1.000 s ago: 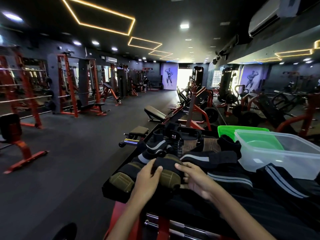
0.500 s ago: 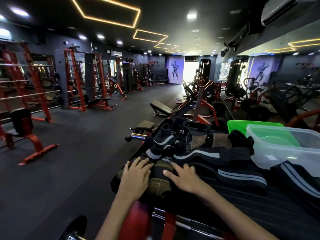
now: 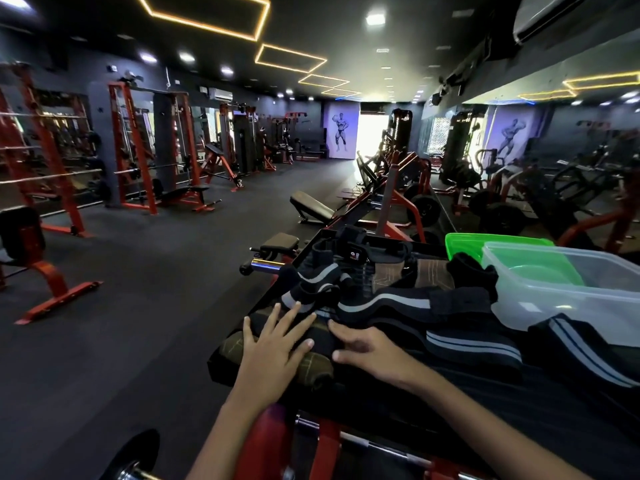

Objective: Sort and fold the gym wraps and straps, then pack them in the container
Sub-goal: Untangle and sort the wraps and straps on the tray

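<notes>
You worked at a black padded bench (image 3: 571, 403), and everything here sits relative to that. On its far right end stood the clear plastic container (image 3: 568, 285), open, with a green lid (image 3: 485, 242) just behind it. Across the middle of the bench lay a heap of black wraps with grey stripes (image 3: 391, 301) — one more striped wrap (image 3: 581, 351) lay just in front of the container. At the bench's near left corner sat an olive-and-black folded wrap (image 3: 311, 367). Your left hand (image 3: 273, 348) pressed flat on it, fingers spread and straight; your right hand (image 3: 372, 351) rested beside it on the same wrap, fingers extended — neither gripped anything.
</notes>
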Demonstrator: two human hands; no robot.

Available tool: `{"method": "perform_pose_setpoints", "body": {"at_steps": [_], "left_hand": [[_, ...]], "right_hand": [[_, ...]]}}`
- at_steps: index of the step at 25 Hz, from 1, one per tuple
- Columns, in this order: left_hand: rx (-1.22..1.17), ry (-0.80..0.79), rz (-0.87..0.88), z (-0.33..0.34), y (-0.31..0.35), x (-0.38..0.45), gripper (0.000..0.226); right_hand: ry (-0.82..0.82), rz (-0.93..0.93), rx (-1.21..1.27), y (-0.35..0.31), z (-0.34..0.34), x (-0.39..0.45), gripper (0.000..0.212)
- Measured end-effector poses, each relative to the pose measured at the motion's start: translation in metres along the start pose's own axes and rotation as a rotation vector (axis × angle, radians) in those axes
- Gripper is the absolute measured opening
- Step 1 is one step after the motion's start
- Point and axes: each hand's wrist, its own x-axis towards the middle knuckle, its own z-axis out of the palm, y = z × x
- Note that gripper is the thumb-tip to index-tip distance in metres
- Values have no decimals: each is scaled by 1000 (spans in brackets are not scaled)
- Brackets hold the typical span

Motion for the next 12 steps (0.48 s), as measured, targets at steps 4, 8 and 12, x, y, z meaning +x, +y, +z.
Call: {"method": "perform_pose_setpoints", "body": {"at_steps": [4, 8, 12], "left_hand": [[43, -28, 5, 3, -1, 4, 103], [-40, -62, -17, -3, 0, 2, 87], [-135, -12, 2, -23, 28, 11, 55]], "right_hand": [[-21, -56, -355, -3, 2, 2, 65], [59, -122, -511, -9, -39, -4, 48], [441, 101, -994, 18, -114, -10, 49]]}}
